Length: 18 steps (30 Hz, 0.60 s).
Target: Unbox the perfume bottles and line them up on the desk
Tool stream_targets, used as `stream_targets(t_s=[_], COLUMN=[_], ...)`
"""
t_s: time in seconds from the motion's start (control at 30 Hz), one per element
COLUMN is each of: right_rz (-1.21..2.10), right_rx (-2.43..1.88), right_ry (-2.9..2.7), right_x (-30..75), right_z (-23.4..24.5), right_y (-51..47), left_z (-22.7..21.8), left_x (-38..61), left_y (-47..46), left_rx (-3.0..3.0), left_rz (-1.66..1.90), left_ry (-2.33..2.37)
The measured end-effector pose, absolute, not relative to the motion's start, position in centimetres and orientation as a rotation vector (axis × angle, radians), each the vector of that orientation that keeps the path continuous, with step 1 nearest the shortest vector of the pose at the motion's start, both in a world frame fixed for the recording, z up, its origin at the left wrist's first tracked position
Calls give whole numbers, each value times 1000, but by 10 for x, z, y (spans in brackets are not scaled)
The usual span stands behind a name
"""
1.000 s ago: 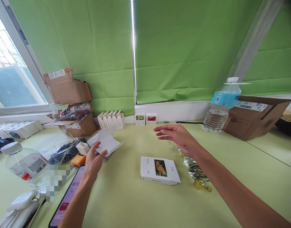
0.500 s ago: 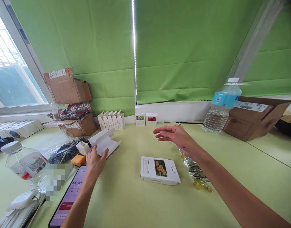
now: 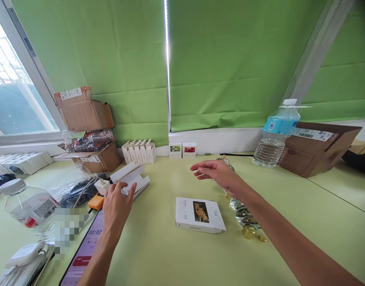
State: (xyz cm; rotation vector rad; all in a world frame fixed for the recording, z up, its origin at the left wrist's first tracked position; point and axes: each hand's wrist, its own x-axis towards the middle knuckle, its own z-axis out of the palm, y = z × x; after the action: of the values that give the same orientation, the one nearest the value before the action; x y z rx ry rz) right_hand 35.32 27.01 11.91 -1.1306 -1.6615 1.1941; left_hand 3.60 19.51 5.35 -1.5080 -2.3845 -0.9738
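Observation:
My left hand [image 3: 117,200] is at the near edge of a stack of flat white cardboard pieces [image 3: 136,178], its thumb and fingers spread apart and nothing gripped between them. In the air over the middle of the table, my right hand [image 3: 214,171] hangs with fingers stretched out, holding nothing. Below and nearer to me lies a white box [image 3: 185,214] with a picture of orange flowers, a flap sticking out at its right end. A shiny silver twisted object [image 3: 243,214] with gold-coloured parts lies to its right, partly hidden by my right forearm.
Open white cartons [image 3: 139,153] stand in a row at the back, beside two small picture boxes [image 3: 182,151]. A phone [image 3: 84,246], an orange item [image 3: 96,201] and a water bottle [image 3: 30,208] are at left. Another bottle [image 3: 274,137] and a brown carton [image 3: 313,153] stand at right.
My left hand has drawn slightly back and its fingers have loosened from the white cardboard, which has settled flatter. My right hand is nearly still, a little lower.

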Motion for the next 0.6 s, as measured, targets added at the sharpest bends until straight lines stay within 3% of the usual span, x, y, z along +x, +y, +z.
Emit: stream_targets(t_s=[0.23,0.6], right_rz=[1180,1126], right_rx=[-1131,-1206], right_ry=[-1705,-1852], right_x=[353,350], right_z=[115,121], right_y=[274,264], left_z=[43,40], left_x=[29,39], left_y=[197,190], left_rx=[-1677,-1722], left_rz=[-673,-508], left_ry=[-2364,-2232])
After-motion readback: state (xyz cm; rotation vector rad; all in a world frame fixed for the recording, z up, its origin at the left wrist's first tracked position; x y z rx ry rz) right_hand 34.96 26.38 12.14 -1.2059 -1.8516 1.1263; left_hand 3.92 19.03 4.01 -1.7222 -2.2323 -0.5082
